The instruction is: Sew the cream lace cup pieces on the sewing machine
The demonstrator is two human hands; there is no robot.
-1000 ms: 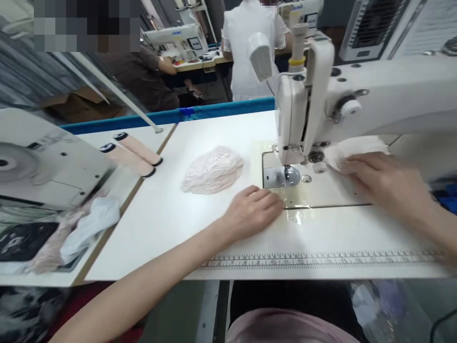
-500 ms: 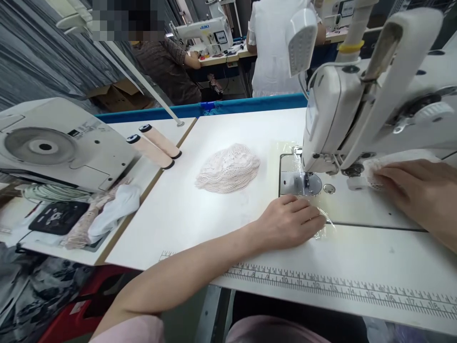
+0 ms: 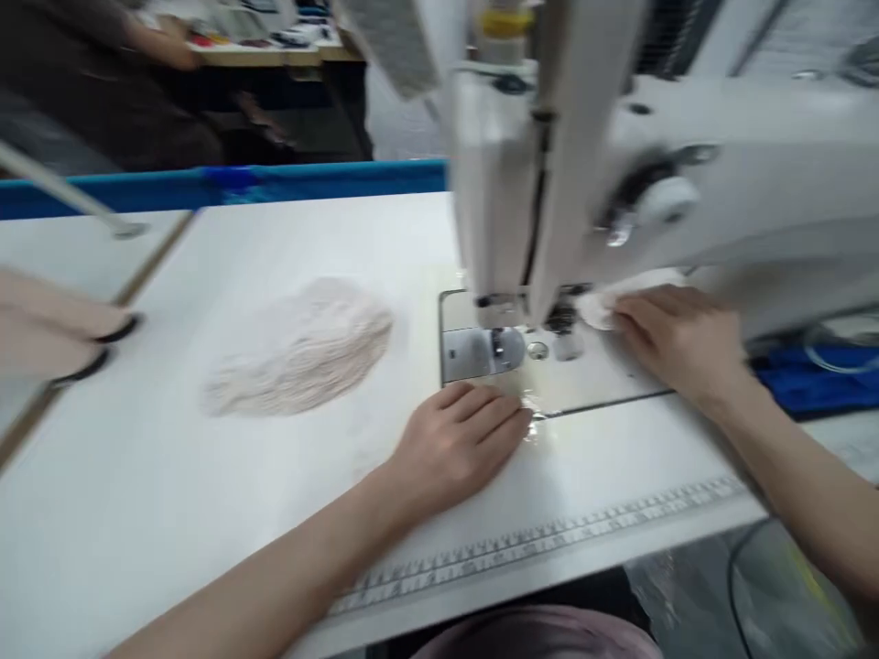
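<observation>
My left hand (image 3: 457,444) rests on the white tabletop just in front of the sewing machine's needle plate (image 3: 467,352). Its fingers lie side by side, loosely bent, with no held thing visible; the thumb is hidden. Clear tape shows by the fingertips. To the right of the needle, my right hand (image 3: 679,343) is closed on a small white piece of fabric (image 3: 599,309), partly covered by the fingers. The white sewing machine (image 3: 494,183) stands over the plate. A stack of pale lace pieces (image 3: 309,348) lies left of the machine, blurred.
Two peach thread cones (image 3: 61,320) lie at the left. A printed ruler strip (image 3: 522,545) runs along the table's front edge. Blue fabric (image 3: 824,380) sits at the right, and a blue cloth border (image 3: 330,183) lines the back. Behind it, a person's arm (image 3: 161,41) reaches a table.
The view has swung right, so things appear farther left and blurred. Both hands keep nearly the same places by the machine, the right still on the white fabric.
</observation>
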